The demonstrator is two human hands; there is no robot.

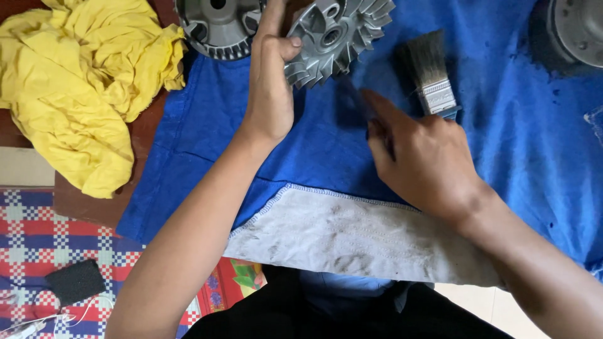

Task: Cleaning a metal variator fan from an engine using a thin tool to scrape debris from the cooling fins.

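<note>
Finned metal rotor [336,39]: judged rigid, weighty, sharp-vaned; pinched at the rim by the left hand [270,81]. Paintbrush [432,75] clasped in the right hand [424,160].

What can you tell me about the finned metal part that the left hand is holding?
The finned part is a round grey piece that looks like cast metal, with curved fan blades around its rim and a hub with holes at the centre. It is tilted, its blade face towards the camera, at the top of the blue cloth. The left hand grips its left edge, thumb on the face. The right hand is just below it, apart from it, beside a paintbrush. Its top is cut off by the frame.
</note>
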